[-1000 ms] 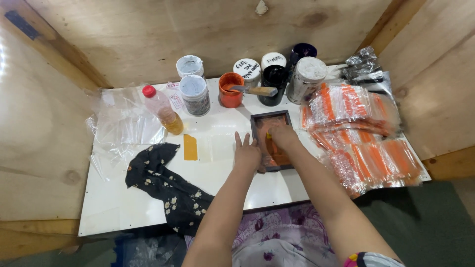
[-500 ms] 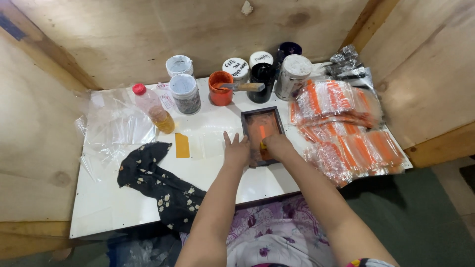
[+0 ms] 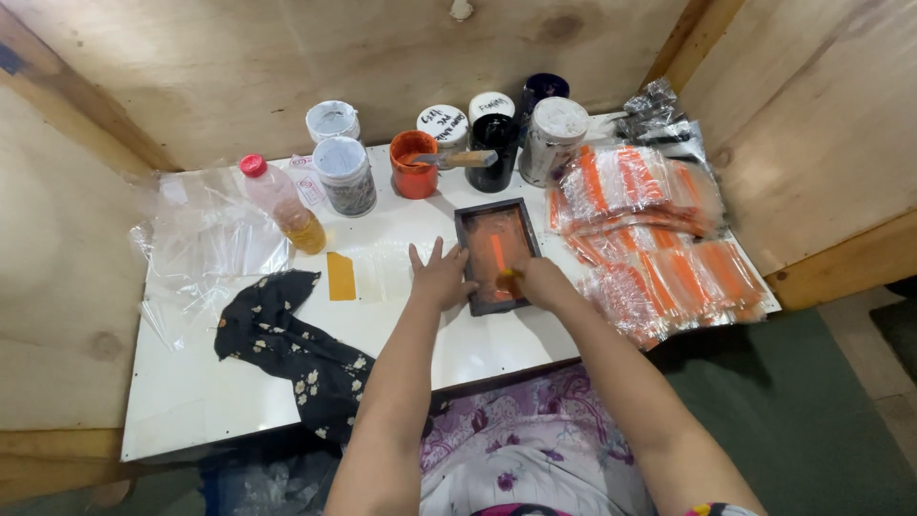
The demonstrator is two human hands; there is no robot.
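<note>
A small dark-framed screen smeared with orange ink lies flat on the white table. My left hand presses on the frame's left edge with fingers spread. My right hand is closed on a small orange squeegee at the near end of the screen. An orange paint pot with a stick across it stands just beyond the frame.
Several paint jars line the back edge by the plywood wall. A bottle of yellow liquid, clear plastic sheets, a yellow card and a black floral cloth lie left. Piled orange-striped packets fill the right side.
My right hand has drawn the squeegee toward me down the screen. My left hand stays on the frame edge. The camera view shifted slightly.
</note>
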